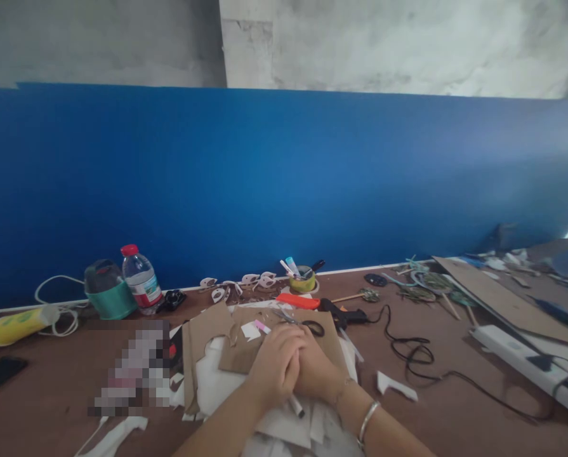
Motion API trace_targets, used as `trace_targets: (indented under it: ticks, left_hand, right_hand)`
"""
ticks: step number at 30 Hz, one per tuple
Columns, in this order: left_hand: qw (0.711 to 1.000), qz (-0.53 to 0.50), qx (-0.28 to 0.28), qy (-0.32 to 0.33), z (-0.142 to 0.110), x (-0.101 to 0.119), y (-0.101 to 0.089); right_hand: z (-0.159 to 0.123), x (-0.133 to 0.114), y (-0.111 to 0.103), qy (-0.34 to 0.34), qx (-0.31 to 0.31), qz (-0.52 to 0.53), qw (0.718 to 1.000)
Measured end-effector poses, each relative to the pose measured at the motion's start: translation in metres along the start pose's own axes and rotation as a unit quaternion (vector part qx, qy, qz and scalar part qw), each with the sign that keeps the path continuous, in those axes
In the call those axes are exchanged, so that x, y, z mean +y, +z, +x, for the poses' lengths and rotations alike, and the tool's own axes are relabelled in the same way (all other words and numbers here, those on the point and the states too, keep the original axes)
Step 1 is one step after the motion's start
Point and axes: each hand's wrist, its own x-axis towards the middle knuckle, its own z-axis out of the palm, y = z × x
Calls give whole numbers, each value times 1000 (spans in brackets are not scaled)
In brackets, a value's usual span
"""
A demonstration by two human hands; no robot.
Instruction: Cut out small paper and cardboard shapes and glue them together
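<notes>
My left hand (275,362) lies over my right hand (319,371), fingers folded against it. The right hand's fingers are mostly hidden beneath. Both rest above a heap of cut cardboard (238,351) and white paper (213,381). A white marker with a black end (297,406) pokes out just below the hands; they hide its other end. Beyond the fingers lie scissors with dark handles (313,327), a small pink-and-white piece (263,326) and a white paper scrap (250,331). Farther back is an orange-handled tool (297,301), probably a cutter.
A black glue gun (343,312) trails its cable rightward near a white power strip (526,362). At left stand a red-capped bottle (141,279) and teal container (110,295); a phone (0,376) lies nearby. White leaf-shaped cutouts (250,279) and a pen-filled tape roll (303,279) line the back.
</notes>
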Motion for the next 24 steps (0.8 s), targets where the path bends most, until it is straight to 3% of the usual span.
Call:
trace_targets:
  ticks: [3,11,14,17,19,21,24]
  left_hand:
    - [1000,-3,6,-30,1,-2,1]
    - [999,-17,1,-32,0,-1,-1]
    - [997,-18,54,-43,-4,-5,0]
    - [984,-15,152,-95,-7,-12,2]
    - [973,-11,184,-139,-8,-17,3]
    - [974,-2,151,-166,-7,-19,3]
    - [985,22,35,-166,-3,-14,2]
  right_hand:
    - [0,3,5,0,1,3,1000]
    - [3,1,-1,9,-1,16,1000]
    - [6,0,-16,52,45,58,996]
    - [8,4,-33,161,94,28,982]
    - [7,7,-43,220,74,-6,973]
    - [6,11,-50,253,24,-20,967]
    - [5,14,-57,271,-34,-23,962]
